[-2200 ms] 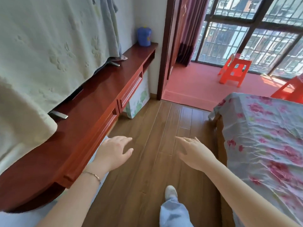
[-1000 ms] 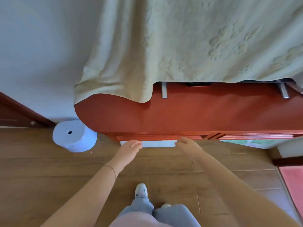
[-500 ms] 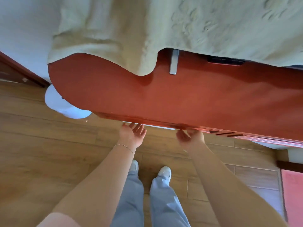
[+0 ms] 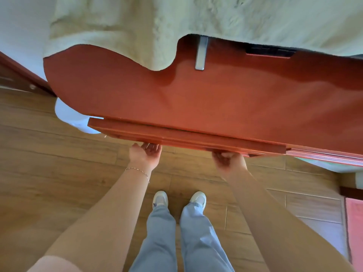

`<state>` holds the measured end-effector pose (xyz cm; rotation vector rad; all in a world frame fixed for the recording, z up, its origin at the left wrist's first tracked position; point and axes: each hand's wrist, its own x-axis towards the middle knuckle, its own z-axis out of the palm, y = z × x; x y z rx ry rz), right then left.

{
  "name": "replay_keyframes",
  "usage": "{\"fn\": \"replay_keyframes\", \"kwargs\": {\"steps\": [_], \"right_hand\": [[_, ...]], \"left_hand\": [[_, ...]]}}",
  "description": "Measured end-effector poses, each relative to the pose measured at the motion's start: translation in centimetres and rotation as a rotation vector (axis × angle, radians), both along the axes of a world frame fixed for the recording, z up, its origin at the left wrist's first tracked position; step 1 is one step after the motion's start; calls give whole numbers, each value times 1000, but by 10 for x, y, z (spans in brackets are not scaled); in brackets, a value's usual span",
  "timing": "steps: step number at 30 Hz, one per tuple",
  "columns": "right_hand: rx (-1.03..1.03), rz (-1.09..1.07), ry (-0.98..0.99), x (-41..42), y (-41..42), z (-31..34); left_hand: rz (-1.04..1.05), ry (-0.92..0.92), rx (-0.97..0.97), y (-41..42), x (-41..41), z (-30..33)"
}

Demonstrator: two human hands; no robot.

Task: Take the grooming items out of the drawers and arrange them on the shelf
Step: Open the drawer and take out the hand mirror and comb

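Observation:
A red-brown wooden shelf [image 4: 196,99] runs across the view, with a drawer front [image 4: 176,137] sticking out a little from under its front edge. My left hand [image 4: 144,155] is palm up under the drawer's lower edge, fingers hooked beneath it. My right hand [image 4: 228,160] grips the same lower edge further right, fingers curled under the wood. The drawer's inside and any grooming items are hidden.
A pale green cloth [image 4: 176,22] hangs over something standing on the shelf, with a metal foot [image 4: 201,54] showing below it. A white-blue round object [image 4: 68,116] sits on the wooden floor [image 4: 49,173] at the shelf's left end. My feet stand close below.
I turned from the room to face the shelf and stepped close. Both hands reached under the front edge, and the drawer front now juts out slightly.

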<state>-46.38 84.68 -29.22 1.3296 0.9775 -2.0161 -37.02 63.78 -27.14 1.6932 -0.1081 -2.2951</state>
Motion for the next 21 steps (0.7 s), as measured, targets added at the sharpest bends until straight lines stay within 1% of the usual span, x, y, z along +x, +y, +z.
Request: {"fn": "replay_keyframes", "kwargs": {"steps": [5, 10, 17, 21], "right_hand": [[26, 6, -28, 36, 13, -2], [65, 20, 1, 76, 23, 11], [102, 130, 15, 116, 35, 27], [94, 87, -16, 132, 43, 20]], "left_hand": [[-33, -54, 28, 12, 32, 7], [-75, -97, 37, 21, 68, 11], [-129, -145, 75, 29, 107, 8], [-122, -155, 86, 36, 125, 6]]}}
